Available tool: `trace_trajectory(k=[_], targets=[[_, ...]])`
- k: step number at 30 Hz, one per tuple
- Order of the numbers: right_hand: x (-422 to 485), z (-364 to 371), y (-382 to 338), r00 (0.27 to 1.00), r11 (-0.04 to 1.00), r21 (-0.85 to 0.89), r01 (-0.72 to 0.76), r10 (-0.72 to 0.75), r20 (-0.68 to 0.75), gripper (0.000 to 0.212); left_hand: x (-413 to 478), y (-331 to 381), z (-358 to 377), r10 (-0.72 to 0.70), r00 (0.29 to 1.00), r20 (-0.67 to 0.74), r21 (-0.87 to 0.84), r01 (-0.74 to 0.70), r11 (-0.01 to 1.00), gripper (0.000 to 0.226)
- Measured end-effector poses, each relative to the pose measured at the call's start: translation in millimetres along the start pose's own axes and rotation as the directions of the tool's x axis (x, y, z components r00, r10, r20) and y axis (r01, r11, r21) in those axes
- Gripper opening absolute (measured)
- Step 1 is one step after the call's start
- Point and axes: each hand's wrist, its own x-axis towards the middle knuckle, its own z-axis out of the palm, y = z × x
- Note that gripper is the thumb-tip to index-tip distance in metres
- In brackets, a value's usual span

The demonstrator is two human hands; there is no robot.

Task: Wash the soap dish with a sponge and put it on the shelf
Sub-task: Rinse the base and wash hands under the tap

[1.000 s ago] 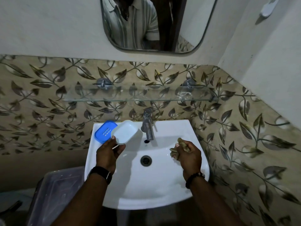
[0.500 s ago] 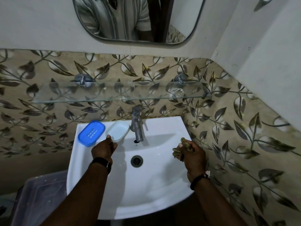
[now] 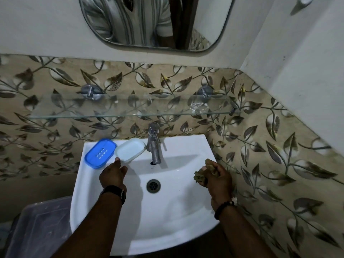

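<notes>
White plastic, the soap dish's tray [image 3: 130, 149] lies on the sink [image 3: 178, 216] rim just left of the tap [image 3: 154, 144], touching the blue lid [image 3: 100, 153] farther left, likely parked there so both are within reach of the water. The left hand [image 3: 112, 175] hovers near the tray, fingers [image 3: 117, 161] loosely curled, one tip at its edge, gripping nothing. Right of the tap, the right hand [image 3: 216, 180] is clenched round the sponge [image 3: 202, 175], ready to scrub. The glass shelf [image 3: 130, 113] above the tap waits bare.
</notes>
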Motion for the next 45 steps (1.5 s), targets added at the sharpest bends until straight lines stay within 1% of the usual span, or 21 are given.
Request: trace_trajectory(k=[2,4,6,8,12,14,15,17,20,21,23,24,26,27,29,31,32,35,40,43,45], targets=[[3.9,1.2,1.7,0.999,0.999,0.028,-0.036,0.037,-0.033,0.036,-3.9,-2.2,-1.5,-0.039,0.998,-0.051,0.039,0.041,0.998,0.027],[10.0,2.3,2.9,0.995,0.996,0.053,-0.075,0.078,-0.058,0.045,-10.0,-1.2,-0.8,-0.063,0.993,-0.104,-0.017,0.062,0.998,0.019],[18.9,4.0,1.6,0.991,0.994,0.016,-0.106,0.107,-0.075,0.041,-13.9,0.5,-0.1,-0.064,0.991,-0.119,-0.057,0.058,0.997,0.022],[31.7,5.3,-2.8,0.991,0.993,-0.065,-0.095,0.088,-0.098,0.027,-19.9,4.2,-0.6,-0.061,0.99,-0.126,-0.084,0.05,0.995,0.023],[67.5,15.1,-21.3,0.975,0.945,-0.31,0.102,-0.157,-0.157,0.003,-33.3,15.4,-4.1,-0.014,0.992,-0.127,-0.142,-0.005,0.99,0.03],[86.4,23.6,-29.9,0.953,0.903,-0.374,0.212,-0.276,-0.127,0.004,-39.1,23.1,-8.4,0.024,0.991,-0.131,-0.146,-0.043,0.988,0.029],[95.2,28.2,-32.9,0.943,0.863,-0.444,0.243,-0.317,-0.101,0.014,-42.3,27.5,-10.9,0.04,0.99,-0.136,-0.146,-0.06,0.988,0.027],[111.7,34.9,-34.4,0.935,0.737,-0.616,0.279,-0.355,-0.002,0.038,-45.5,35.5,-16.8,0.075,0.987,-0.143,-0.147,-0.096,0.984,0.018],[133.9,41.1,-26.8,0.932,0.602,-0.712,0.361,-0.265,0.249,0.045,-46.5,45.1,-27.5,0.123,0.981,-0.152,-0.141,-0.145,0.979,0.01],[141.3,41.8,-22.5,0.916,0.478,-0.781,0.402,-0.216,0.339,0.045,-46.5,47.4,-31.3,0.135,0.978,-0.157,-0.143,-0.157,0.977,0.01],[151.8,40.4,-11.0,0.871,0.145,-0.859,0.491,-0.107,0.48,0.05,-47.0,50.6,-36.6,0.154,0.973,-0.172,-0.145,-0.18,0.973,0.009],[155.7,39.0,-4.2,0.852,0.031,-0.852,0.522,-0.058,0.52,0.054,-47.1,51.7,-38.6,0.161,0.969,-0.185,-0.143,-0.189,0.972,0.009],[157.3,35.0,8.9,0.845,-0.106,-0.838,0.535,0.048,0.533,0.059,-47.7,52.1,-41.0,0.166,0.965,-0.205,-0.139,-0.196,0.971,0.009],[157.2,33.1,15.3,0.851,-0.122,-0.842,0.525,0.093,0.517,0.06,-48.4,51.9,-41.7,0.166,0.963,-0.21,-0.136,-0.197,0.971,0.01],[157.6,32.0,24.3,0.854,-0.059,-0.857,0.513,0.139,0.501,0.064,-49.7,51.4,-42.4,0.173,0.96,-0.218,-0.128,-0.204,0.971,0.012],[159.7,32.3,28.4,0.85,0.016,-0.858,0.513,0.133,0.511,0.066,-50.6,50.3,-42.6,0.181,0.958,-0.224,-0.118,-0.211,0.97,0.013],[161.2,31.9,29.5,0.849,0.022,-0.857,0.515,0.122,0.513,0.067,-51.0,49.5,-42.4,0.181,0.958,-0.222,-0.116,-0.21,0.971,0.012],[163.8,29.9,31.5,0.859,-0.015,-0.865,0.501,0.127,0.496,0.073,-52.1,47.6,-42.2,0.171,0.959,-0.224,-0.111,-0.199,0.974,0.009],[155.9,32.7,35.2,0.867,0.007,-0.874,0.486,0.122,0.483,0.083,-55.3,42.6,-44.5,0.159,0.965,-0.208,-0.095,-0.181,0.979,0.005],[151.5,32.0,34.9,0.879,-0.033,-0.884,0.467,0.129,0.46,0.085,-56.2,41.2,-46.8,0.158,0.968,-0.197,-0.083,-0.177,0.981,0.005],[152.0,31.9,34.7,0.878,-0.029,-0.884,0.467,0.137,0.459,0.087,-56.7,41.3,-48.3,0.148,0.972,-0.18,-0.076,-0.164,0.983,0.016]])
